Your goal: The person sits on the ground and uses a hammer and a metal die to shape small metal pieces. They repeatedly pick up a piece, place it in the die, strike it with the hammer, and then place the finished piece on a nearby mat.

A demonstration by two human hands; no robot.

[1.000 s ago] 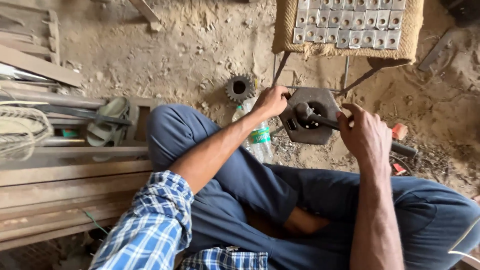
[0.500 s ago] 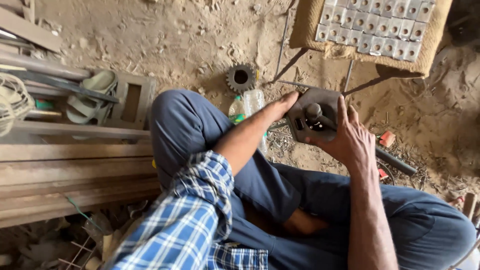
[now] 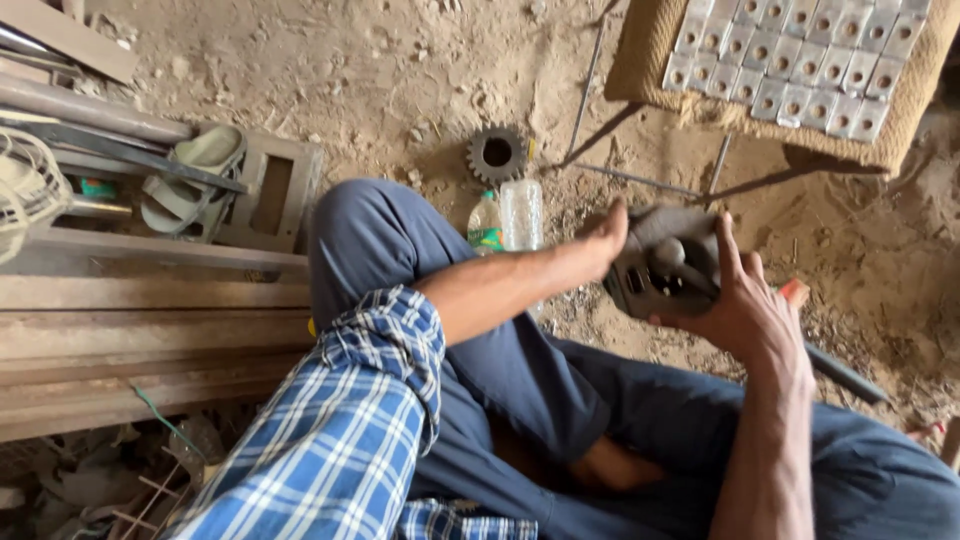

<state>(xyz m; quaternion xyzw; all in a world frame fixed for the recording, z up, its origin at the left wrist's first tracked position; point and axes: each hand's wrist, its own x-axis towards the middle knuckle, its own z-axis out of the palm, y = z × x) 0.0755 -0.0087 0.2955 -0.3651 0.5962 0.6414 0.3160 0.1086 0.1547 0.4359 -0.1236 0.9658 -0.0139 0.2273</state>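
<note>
Metal housing, grey and blocky, sits between both hands above the person's knee. Right hand wraps it from the near side, fingers spread over its face. Left hand presses flat on its left edge, fingers together. Just left of the left hand stand a clear plastic bottle and a green-labelled bottle; beyond them a gear wheel lies on the dirt. Beyond the right hand is a woven mat carrying rows of small metal blocks. Compared with a second ago, the housing is lifted off the ground and tilted, and the rod is no longer gripped.
</note>
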